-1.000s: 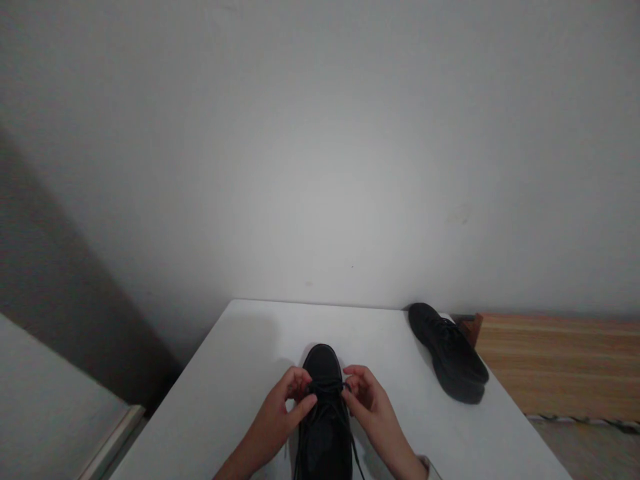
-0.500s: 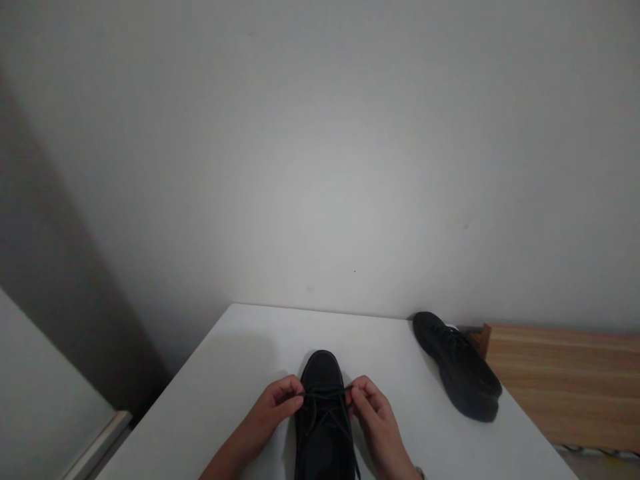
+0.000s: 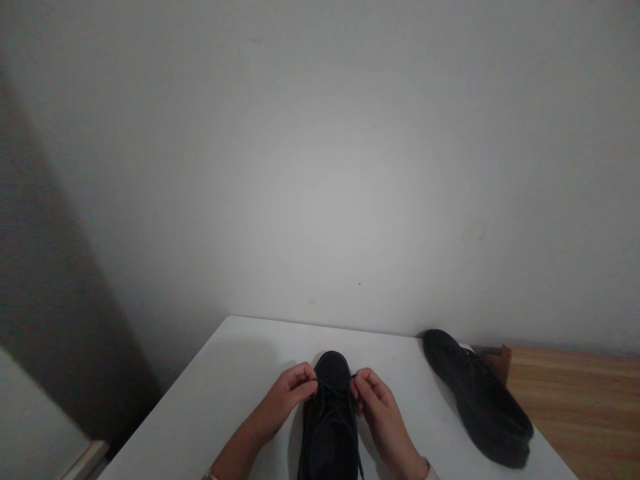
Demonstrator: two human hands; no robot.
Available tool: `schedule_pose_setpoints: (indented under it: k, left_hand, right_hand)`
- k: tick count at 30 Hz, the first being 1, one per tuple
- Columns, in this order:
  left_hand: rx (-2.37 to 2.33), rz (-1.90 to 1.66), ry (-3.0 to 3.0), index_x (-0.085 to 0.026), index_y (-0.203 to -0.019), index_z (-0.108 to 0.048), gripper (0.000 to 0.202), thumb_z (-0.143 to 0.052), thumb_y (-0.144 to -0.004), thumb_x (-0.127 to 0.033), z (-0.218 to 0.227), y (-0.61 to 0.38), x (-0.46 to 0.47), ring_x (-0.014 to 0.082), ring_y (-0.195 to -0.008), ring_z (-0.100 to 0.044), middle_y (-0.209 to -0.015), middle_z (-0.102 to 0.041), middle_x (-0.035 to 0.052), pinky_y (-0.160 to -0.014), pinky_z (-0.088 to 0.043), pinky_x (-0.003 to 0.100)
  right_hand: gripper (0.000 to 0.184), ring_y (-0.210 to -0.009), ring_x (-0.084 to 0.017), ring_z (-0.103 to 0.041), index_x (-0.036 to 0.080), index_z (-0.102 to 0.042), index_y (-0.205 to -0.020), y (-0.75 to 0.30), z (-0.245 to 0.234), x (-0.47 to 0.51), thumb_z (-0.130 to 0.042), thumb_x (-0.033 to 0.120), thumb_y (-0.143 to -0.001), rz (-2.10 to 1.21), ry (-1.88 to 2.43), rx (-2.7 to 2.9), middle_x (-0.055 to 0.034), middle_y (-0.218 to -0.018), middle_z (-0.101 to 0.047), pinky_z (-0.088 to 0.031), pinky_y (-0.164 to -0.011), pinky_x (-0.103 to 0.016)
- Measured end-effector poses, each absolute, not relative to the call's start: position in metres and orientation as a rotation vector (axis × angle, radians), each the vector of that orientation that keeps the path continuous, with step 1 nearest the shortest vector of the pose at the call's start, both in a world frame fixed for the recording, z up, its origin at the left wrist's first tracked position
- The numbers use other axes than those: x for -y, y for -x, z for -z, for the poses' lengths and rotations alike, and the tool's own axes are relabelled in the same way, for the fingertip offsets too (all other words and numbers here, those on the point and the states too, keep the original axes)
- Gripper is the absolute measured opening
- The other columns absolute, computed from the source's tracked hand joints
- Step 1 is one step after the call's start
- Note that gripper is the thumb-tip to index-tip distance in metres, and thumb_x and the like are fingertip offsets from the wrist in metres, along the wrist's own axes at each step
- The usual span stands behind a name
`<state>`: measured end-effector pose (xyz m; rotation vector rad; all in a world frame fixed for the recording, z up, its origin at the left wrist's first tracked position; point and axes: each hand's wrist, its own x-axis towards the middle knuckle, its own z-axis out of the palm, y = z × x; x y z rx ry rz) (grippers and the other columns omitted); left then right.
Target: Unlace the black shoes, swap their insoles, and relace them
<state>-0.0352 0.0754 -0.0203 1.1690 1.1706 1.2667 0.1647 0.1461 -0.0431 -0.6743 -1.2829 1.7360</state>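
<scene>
A black shoe (image 3: 330, 427) stands on the white table (image 3: 235, 387) right in front of me, its toe pointing away. My left hand (image 3: 287, 397) pinches the black lace at the left side of the lacing, near the toe. Opposite it, my right hand (image 3: 377, 403) pinches the lace at the right side. A short stretch of lace runs taut between the two hands across the shoe. Both hands are closed with fingertips pressed together.
A second black shoe (image 3: 477, 397) lies at the table's right edge, close to the plain white wall (image 3: 320, 167). A wooden surface (image 3: 575, 407) lies lower at the right. A pale ledge (image 3: 45, 440) shows at the bottom left.
The view has shifted, so the shoes sit lower and more to the right. My hands stay pinched on the lace at the lacing's top, now drawn a little closer together.
</scene>
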Motion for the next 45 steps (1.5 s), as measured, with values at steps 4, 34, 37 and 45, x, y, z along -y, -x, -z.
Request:
schedule_pose_setpoints:
  k: [4,34,37,45]
  left_hand:
    - [-1.07,-1.279,-1.136,-0.016,-0.077,-0.059,0.03,-0.075,-0.077,-0.041,0.034,0.043,-0.075,0.0133,-0.074,-0.049,-0.075,-0.056,-0.0017,-0.071,-0.035,0.026]
    - [-0.912,-1.405,-0.832,-0.013,-0.073,-0.068,0.037,-0.084,-0.069,-0.046,0.041,0.05,-0.07,-0.0018,-0.037,-0.022,-0.059,-0.054,-0.0042,-0.037,-0.012,0.017]
    - [-0.934,-1.288,-0.856,-0.013,-0.074,-0.069,0.037,-0.085,-0.068,-0.047,0.04,0.058,-0.068,-0.0009,-0.036,-0.021,-0.052,-0.048,-0.0066,-0.036,-0.011,0.016]
    - [-0.959,-0.955,-1.038,-0.01,-0.067,-0.072,0.051,-0.074,-0.073,-0.062,0.03,0.08,-0.058,0.0032,-0.039,-0.032,-0.06,-0.058,0.002,-0.036,-0.021,0.019]
  right_hand:
    - [0.04,-0.057,-0.01,-0.035,0.018,-0.056,-0.073,-0.17,0.043,-0.151,-0.072,0.054,-0.082,-1.852,0.635,1.275,0.0044,-0.063,-0.045,-0.028,-0.055,-0.024]
    - [0.02,-0.048,-0.003,-0.021,0.025,-0.077,-0.093,-0.191,0.036,-0.144,-0.081,0.04,-0.079,-1.918,0.58,1.07,0.0027,-0.07,-0.057,-0.018,-0.043,-0.02]
    - [0.019,-0.047,-0.004,-0.019,0.026,-0.077,-0.092,-0.195,0.037,-0.147,-0.079,0.041,-0.08,-1.901,0.584,1.131,0.0056,-0.06,-0.047,-0.015,-0.043,-0.021]
    - [0.057,-0.048,-0.011,-0.04,0.016,-0.067,-0.051,-0.205,0.038,-0.149,-0.062,0.06,-0.087,-1.836,0.558,1.481,-0.0006,-0.045,-0.046,-0.03,-0.049,-0.028]
